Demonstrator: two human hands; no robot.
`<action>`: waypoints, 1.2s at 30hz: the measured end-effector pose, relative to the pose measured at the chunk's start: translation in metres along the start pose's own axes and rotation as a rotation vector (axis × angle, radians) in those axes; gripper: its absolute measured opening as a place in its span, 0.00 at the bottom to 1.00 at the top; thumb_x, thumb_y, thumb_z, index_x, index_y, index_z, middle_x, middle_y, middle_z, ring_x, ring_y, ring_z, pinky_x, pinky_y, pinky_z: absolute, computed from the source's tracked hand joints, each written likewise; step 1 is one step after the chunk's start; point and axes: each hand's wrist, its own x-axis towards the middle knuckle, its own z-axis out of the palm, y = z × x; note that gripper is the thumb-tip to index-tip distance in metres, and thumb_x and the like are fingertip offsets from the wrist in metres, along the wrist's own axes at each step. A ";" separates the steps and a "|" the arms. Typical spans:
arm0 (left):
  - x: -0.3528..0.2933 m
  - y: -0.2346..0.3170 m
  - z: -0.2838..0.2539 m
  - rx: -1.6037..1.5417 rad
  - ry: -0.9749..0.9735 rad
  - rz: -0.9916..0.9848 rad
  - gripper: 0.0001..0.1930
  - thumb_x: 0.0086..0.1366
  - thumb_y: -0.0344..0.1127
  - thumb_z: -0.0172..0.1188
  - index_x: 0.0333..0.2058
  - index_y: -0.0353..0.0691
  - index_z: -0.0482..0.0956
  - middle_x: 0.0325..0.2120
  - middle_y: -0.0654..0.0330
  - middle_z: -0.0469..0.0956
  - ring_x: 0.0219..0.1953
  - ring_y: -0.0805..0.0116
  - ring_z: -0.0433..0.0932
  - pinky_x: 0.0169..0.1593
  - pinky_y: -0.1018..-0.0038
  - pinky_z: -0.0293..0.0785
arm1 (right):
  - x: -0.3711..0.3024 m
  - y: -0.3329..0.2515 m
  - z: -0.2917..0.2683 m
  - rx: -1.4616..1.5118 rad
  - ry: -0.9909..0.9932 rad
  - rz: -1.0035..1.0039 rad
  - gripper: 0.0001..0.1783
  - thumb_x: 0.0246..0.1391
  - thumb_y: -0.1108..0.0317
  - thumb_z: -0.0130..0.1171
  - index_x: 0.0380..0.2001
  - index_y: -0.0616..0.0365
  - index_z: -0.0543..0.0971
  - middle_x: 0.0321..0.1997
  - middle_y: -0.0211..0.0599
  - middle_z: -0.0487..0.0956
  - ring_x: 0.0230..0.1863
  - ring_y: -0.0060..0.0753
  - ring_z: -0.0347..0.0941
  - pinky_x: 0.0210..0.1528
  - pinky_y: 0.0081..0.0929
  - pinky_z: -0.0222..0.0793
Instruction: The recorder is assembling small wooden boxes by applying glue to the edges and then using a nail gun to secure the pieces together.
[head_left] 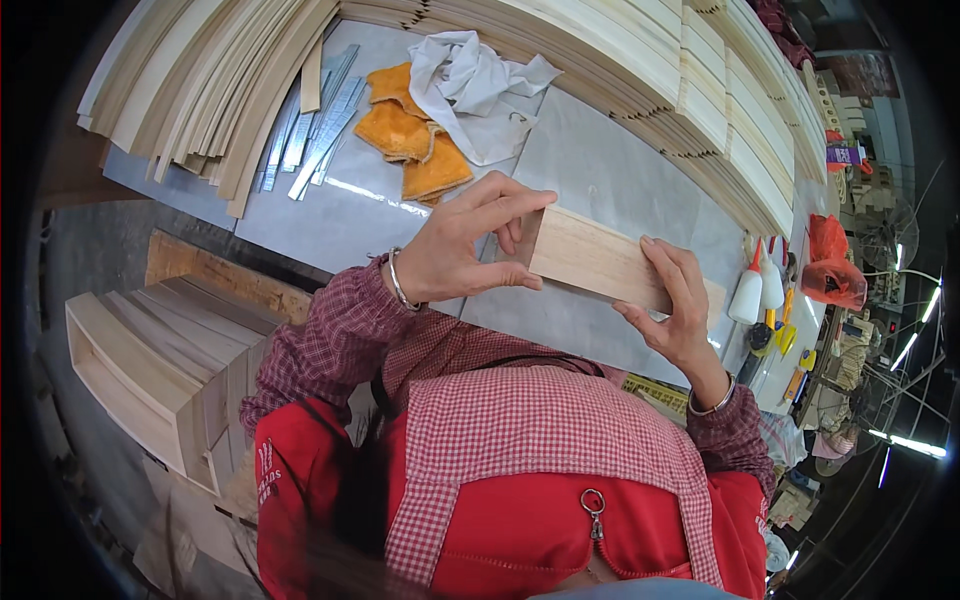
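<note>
A pale, rectangular wooden board (592,250) is held up over the grey tabletop, tilted slightly down toward the right. My left hand (462,242) pinches its left end between thumb and fingers. Near the other end, my right hand (682,308) grips the board with the thumb on the near edge and fingers over the far one. Whether the piece is a single board or has more wood behind it, I cannot tell. Beyond my left hand, several orange cloths (400,130) and a crumpled white cloth (475,90) lie on the grey table (590,150).
Long wooden strips (210,90) and metal strips (325,130) lie at the far left. Stacked slats (690,100) line the back. White glue bottles (747,295), yellow-handled tools (787,330) and a red plastic bag (832,265) sit right. Wooden frames (150,370) are stacked lower left.
</note>
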 end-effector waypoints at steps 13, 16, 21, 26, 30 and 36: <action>-0.003 -0.006 0.004 0.014 0.014 0.045 0.35 0.46 0.30 0.72 0.55 0.40 0.70 0.44 0.59 0.69 0.33 0.74 0.69 0.36 0.82 0.70 | 0.000 -0.001 0.001 -0.002 -0.006 -0.007 0.36 0.40 0.60 0.69 0.54 0.61 0.71 0.50 0.44 0.71 0.45 0.39 0.68 0.48 0.32 0.65; -0.008 0.006 0.009 0.094 0.081 0.010 0.32 0.47 0.29 0.70 0.53 0.38 0.71 0.41 0.59 0.71 0.32 0.73 0.69 0.36 0.82 0.71 | 0.000 -0.001 0.000 -0.014 -0.005 -0.012 0.36 0.40 0.60 0.69 0.54 0.61 0.71 0.51 0.43 0.71 0.45 0.39 0.68 0.49 0.32 0.65; -0.015 0.030 0.019 0.013 0.248 -0.081 0.20 0.50 0.27 0.66 0.44 0.34 0.75 0.39 0.57 0.73 0.28 0.72 0.69 0.34 0.80 0.72 | -0.001 0.001 0.002 -0.018 0.001 -0.031 0.36 0.41 0.60 0.68 0.54 0.61 0.70 0.51 0.43 0.71 0.45 0.39 0.68 0.50 0.32 0.64; -0.004 0.057 0.033 0.310 0.371 -0.278 0.07 0.55 0.27 0.62 0.32 0.32 0.77 0.30 0.58 0.75 0.26 0.76 0.69 0.30 0.81 0.70 | -0.003 0.002 0.001 -0.038 0.026 -0.051 0.36 0.42 0.59 0.67 0.55 0.60 0.70 0.51 0.42 0.71 0.46 0.39 0.67 0.51 0.32 0.63; 0.005 0.060 0.034 0.433 0.344 -0.301 0.04 0.54 0.28 0.60 0.25 0.33 0.77 0.21 0.61 0.74 0.19 0.75 0.64 0.24 0.79 0.64 | -0.005 0.005 0.003 -0.056 0.057 -0.072 0.35 0.43 0.59 0.66 0.55 0.60 0.70 0.52 0.40 0.71 0.47 0.39 0.67 0.51 0.32 0.63; 0.007 0.056 0.038 0.547 0.363 -0.268 0.07 0.54 0.29 0.60 0.21 0.34 0.76 0.11 0.65 0.68 0.15 0.75 0.61 0.20 0.79 0.57 | -0.028 0.016 -0.024 -0.046 0.216 -0.086 0.32 0.45 0.64 0.63 0.55 0.59 0.70 0.54 0.39 0.72 0.50 0.38 0.68 0.53 0.33 0.62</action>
